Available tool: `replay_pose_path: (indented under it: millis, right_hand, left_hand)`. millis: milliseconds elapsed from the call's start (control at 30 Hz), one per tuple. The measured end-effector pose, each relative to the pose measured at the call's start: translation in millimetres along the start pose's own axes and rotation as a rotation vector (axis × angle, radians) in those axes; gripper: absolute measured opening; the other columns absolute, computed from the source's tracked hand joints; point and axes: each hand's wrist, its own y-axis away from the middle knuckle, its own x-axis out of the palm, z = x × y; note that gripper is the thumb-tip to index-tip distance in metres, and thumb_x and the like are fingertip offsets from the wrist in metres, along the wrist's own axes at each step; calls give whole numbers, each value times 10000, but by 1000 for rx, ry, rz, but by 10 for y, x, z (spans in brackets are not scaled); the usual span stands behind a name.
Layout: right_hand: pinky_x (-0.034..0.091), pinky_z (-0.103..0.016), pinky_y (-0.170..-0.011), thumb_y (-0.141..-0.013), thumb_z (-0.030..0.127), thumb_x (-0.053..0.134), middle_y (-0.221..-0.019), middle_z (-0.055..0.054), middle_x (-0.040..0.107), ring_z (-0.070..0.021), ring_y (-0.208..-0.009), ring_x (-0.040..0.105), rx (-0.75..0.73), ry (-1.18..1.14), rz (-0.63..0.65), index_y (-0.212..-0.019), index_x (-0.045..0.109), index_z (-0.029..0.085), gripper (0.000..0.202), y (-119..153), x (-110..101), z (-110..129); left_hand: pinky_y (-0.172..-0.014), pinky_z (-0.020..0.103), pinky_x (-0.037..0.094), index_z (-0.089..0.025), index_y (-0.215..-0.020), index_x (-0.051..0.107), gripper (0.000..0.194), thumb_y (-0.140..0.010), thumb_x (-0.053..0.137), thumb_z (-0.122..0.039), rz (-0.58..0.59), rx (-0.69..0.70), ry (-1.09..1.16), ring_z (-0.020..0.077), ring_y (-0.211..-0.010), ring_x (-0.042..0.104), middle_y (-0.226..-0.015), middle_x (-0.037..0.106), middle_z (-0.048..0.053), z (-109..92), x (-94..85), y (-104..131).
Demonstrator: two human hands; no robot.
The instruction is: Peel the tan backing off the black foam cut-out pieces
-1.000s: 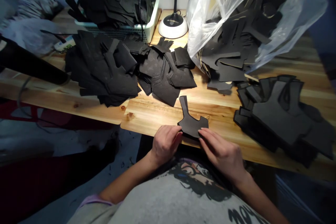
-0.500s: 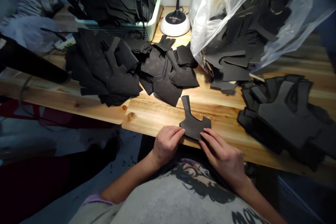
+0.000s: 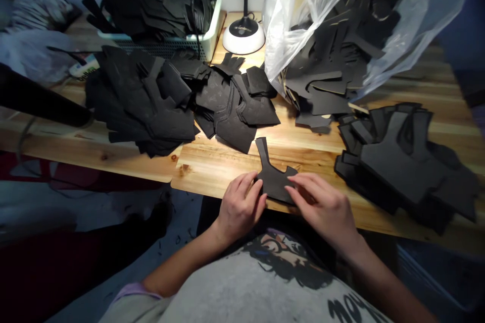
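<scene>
A thin black cut-out piece [image 3: 276,184] with a narrow upright strip and a wider body lies at the table's front edge. It looks like foam or leather sheet. My left hand [image 3: 240,203] is closed on its left side, with bent fingers along the edge and the thumb lower down. My right hand [image 3: 328,207] pinches the right side, thumb and fingertips close together on the piece. Beyond it are a heap of black pieces [image 3: 235,106] and a larger pile [image 3: 147,106]. To the right rests a stack of similar, bigger-looking pieces [image 3: 401,156].
A mint basket [image 3: 217,25] heaped with black pieces stands at the back left, beside a lamp base [image 3: 243,35]. A clear plastic bag [image 3: 288,15] of black scraps is at the back right. A dark tube [image 3: 41,98] juts in from the left.
My left fingers have shifted up along the piece's left edge. My right thumb has moved up onto the piece, closer to the fingertips. The whole view has shifted slightly.
</scene>
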Motion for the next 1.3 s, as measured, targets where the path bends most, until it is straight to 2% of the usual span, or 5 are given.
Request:
replay_pose_path:
  millis: [200,333,500,833,1300]
  right_hand:
    - [487,-309,-754,-882,279,695,-991,-46,752,-235,-902,706,216,-64,168,-995,748,202,147,-627,257,-17]
    - [454,-296,-723,-844,325,703,-881,-55,755,-228,-821,690,366,-109,224,-942,769,192,177,-824,437,-59]
    - [391,-285,-643,-862,341,648,-770,-58,721,-208,-708,645,378,-62,226,-882,761,173,203,-850,454,-71]
    - [426,-301,-698,-829,398,647,-882,-83,740,-225,-776,653,370,-79,180,-929,745,166,271,-863,514,-149]
    - [299,-267,-554,-803,392,573,-552,1,524,-150,-541,462,407,-79,217,-712,643,182,239,-872,511,-120]
  left_hand:
    - [-974,463,580,-60,-1251,602,331,-985,571,-255,13,-3,-62,320,-1166,628,-1277,647,211,-15,164,-45]
    - [-987,468,570,-64,-1232,616,315,-992,571,-263,-10,6,-60,310,-1167,625,-1267,663,198,-12,209,-16]
    - [-986,461,562,-70,-1232,620,324,-1000,570,-291,-13,9,-54,310,-1161,625,-1284,670,177,-3,208,-7]
    - [-1006,473,542,-78,-1207,644,307,-1004,552,-290,-8,2,-51,316,-1218,612,-1317,642,208,-2,229,-7]
    - [-1004,467,529,-103,-1229,630,320,-1022,506,-314,53,-5,-55,305,-1249,596,-1363,624,183,10,227,-9]
